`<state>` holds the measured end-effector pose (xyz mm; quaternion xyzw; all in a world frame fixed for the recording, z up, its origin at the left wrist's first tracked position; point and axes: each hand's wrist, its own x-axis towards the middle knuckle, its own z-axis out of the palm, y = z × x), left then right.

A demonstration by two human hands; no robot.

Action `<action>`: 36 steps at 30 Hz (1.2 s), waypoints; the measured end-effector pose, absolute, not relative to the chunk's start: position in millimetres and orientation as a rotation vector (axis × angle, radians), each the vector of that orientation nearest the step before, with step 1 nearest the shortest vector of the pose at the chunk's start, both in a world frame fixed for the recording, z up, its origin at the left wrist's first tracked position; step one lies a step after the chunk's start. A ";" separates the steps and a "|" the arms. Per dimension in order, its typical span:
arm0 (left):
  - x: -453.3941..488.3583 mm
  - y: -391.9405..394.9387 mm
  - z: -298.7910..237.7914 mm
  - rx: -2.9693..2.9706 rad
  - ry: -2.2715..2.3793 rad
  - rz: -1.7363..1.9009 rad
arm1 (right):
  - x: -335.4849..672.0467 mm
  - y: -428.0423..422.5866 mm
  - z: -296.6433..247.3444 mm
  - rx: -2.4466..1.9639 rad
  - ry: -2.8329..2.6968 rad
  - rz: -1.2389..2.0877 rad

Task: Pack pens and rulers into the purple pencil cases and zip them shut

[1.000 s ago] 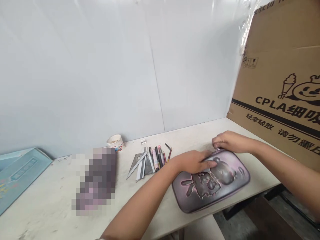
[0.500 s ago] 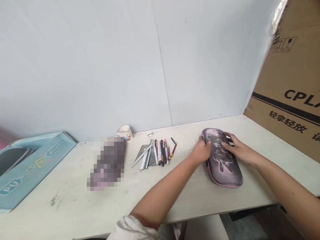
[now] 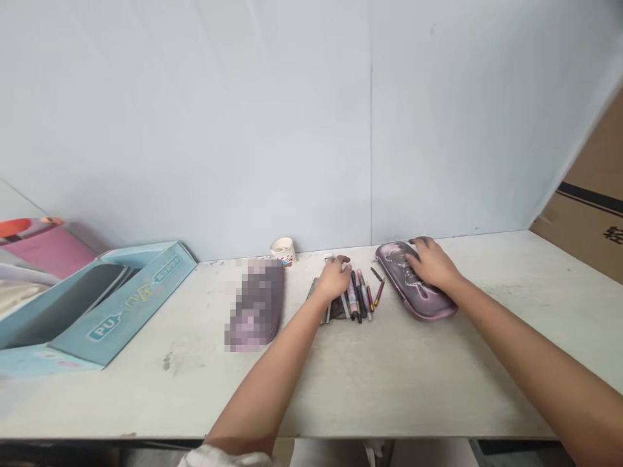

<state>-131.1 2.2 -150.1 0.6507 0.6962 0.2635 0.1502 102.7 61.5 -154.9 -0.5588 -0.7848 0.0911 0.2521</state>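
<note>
My right hand (image 3: pixel 432 263) grips a dark purple pencil case (image 3: pixel 413 287) with a raised cartoon figure on its lid. Its thumb lies on the lid and its fingers reach around the far right side. Over the rulers (image 3: pixel 337 310) hovers my left hand (image 3: pixel 335 279), fingers apart and slightly bent, with nothing seen in them. Just beyond its fingertips is a small white eraser (image 3: pixel 329 255). Pens and markers (image 3: pixel 360 297) lie in a row right of the left hand, beside short dark red pencils (image 3: pixel 379 293). My left hand and forearm hide part of the rulers.
A second purple case (image 3: pixel 277 295), partly pixelated, lies left of the rulers. Behind it a paper cup (image 3: pixel 283 251) stands by the wall. A light blue box (image 3: pixel 139 305) holding a dark case sits at the left. A cardboard box (image 3: pixel 584 201) stands at the far right.
My left hand has let go of the pencil case and moved left over the rulers. My right hand stays on the case, which now sits closer to the pens. The view has turned left.
</note>
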 end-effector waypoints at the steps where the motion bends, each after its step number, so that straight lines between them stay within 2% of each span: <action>1: -139.7 2.0 -152.8 1.871 2.018 0.738 | 90.4 50.6 -152.0 -1.419 -2.229 0.131; 5: -151.2 -1.7 -165.0 1.905 2.062 0.627 | 46.2 -2.3 -153.7 -0.925 -2.575 -0.054; 10: -150.0 -7.9 -167.4 2.040 2.046 0.528 | 23.6 -31.8 -166.2 -0.870 -2.628 -0.195; 13: -150.6 -9.2 -156.2 1.874 1.893 0.855 | 25.5 -31.9 -159.9 -0.893 -2.570 -0.253; 17: -142.0 -12.6 -131.7 1.093 1.255 1.409 | 25.1 -33.2 -146.3 -0.929 -2.470 -0.311; 20: -128.8 -16.8 -114.4 0.634 0.858 1.522 | 17.1 -37.1 -143.2 -0.929 -2.442 -0.362; 22: -120.9 -18.0 -106.7 0.498 0.769 1.510 | 11.7 -41.2 -143.6 -0.884 -2.446 -0.444; 26: -119.6 -8.4 -101.0 0.494 0.916 1.530 | 11.9 -58.3 -148.3 -0.831 -2.433 -0.553; 31: -139.5 20.7 -109.1 0.599 1.213 1.611 | 26.0 -92.3 -169.2 -0.718 -2.518 -0.489; 36: -132.4 40.3 -138.6 0.916 1.462 1.423 | 23.6 -84.3 -184.0 -0.928 -2.552 -0.447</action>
